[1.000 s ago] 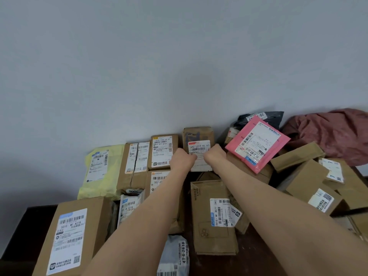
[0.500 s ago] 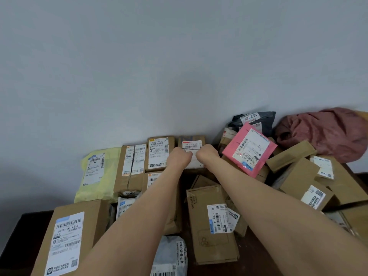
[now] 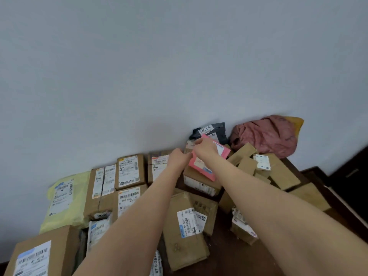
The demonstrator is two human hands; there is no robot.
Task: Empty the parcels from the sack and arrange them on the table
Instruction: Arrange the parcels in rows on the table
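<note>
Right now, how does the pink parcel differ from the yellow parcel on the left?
The pink parcel lies tilted on brown boxes; the yellow parcel rests at the left end of the row. The left hand and right hand are at the pink parcel; neither touches the yellow parcel. The yellow parcel looks larger. Both carry white labels.

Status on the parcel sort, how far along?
Done: sack lies crumpled at the back; yellow mailer and brown boxes lined up left. In hand: left hand and right hand at the pink mailer, grip unclear. Left: jumbled boxes on the right.
</note>
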